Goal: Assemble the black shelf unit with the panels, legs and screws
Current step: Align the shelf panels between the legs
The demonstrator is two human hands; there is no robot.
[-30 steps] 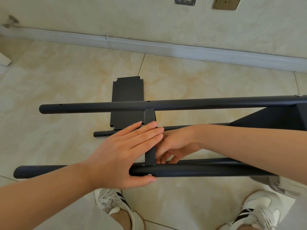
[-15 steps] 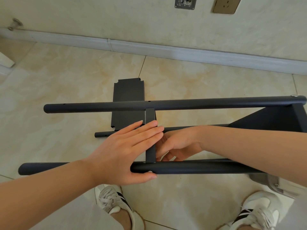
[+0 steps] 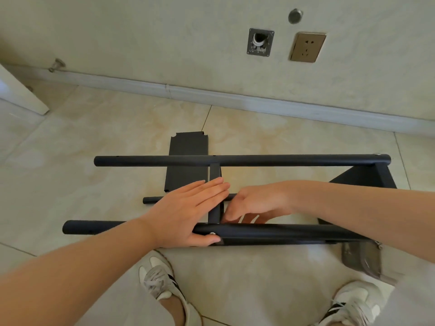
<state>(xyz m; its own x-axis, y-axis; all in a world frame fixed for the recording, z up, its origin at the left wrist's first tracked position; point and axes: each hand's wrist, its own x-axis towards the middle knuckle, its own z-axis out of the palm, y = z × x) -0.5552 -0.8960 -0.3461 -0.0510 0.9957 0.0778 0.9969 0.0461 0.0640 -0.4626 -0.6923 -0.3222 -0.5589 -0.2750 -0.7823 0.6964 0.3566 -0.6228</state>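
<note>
The shelf unit is lying on its side on the floor, partly built. An end panel is already sitting between the far leg and the near leg. The left hand is pressing flat, fingers straight, against a middle panel, thumb beside a screw. The right hand is reaching in just beside it, fingers curled down; whether they are gripping anything I cannot tell. Another panel is waiting on the floor, so I judge plenty is left.
</note>
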